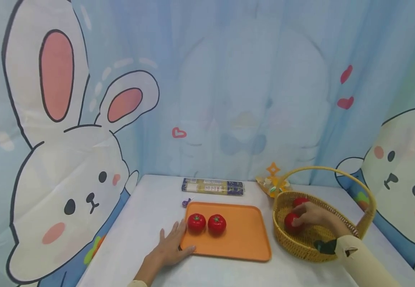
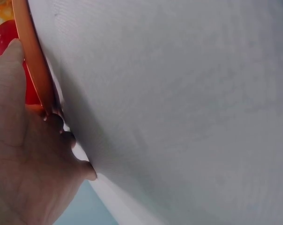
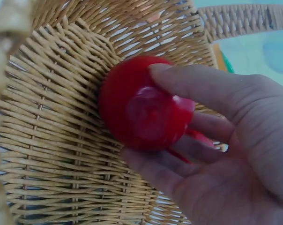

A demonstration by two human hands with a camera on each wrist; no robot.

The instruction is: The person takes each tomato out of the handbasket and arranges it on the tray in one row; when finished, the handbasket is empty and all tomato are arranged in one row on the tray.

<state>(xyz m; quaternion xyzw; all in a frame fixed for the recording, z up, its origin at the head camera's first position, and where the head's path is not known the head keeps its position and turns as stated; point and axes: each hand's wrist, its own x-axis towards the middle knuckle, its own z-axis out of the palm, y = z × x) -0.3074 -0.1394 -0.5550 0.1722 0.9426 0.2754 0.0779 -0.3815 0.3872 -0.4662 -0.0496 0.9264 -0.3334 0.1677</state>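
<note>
- Head view: held red fruit (image 1: 292, 223) sits in wicker basket (image 1: 282, 243), about 8 o'clock from right hand (image 1: 313, 213), which grips it; round, so no long axis to note.
- Orange tray (image 1: 243, 235) lies near 9 o'clock from the basket, long axis roughly 9-to-3. Right hand by far nearer the fruit.
- Left hand (image 1: 173, 244) at tray's 8 to 9 o'clock edge, fingers spread, nothing grasped; hands well apart.
- Tray contents: left tomato (image 1: 196, 223) and right tomato (image 1: 217, 224), side by side toward 9 o'clock.
- Basket contents: held fruit, plus second red fruit (image 1: 299, 200) at its 1 o'clock, partly covered by the hand.
- Left wrist view: thumb at tray rim, red behind it; cannot tell whether thumb touches a tomato. Other fingers just by the tray edge.
- Right wrist view: thumb over fruit at 1 o'clock, a fingertip near 6 to 7; woven wall and floor around it, handle toward 2.
</note>
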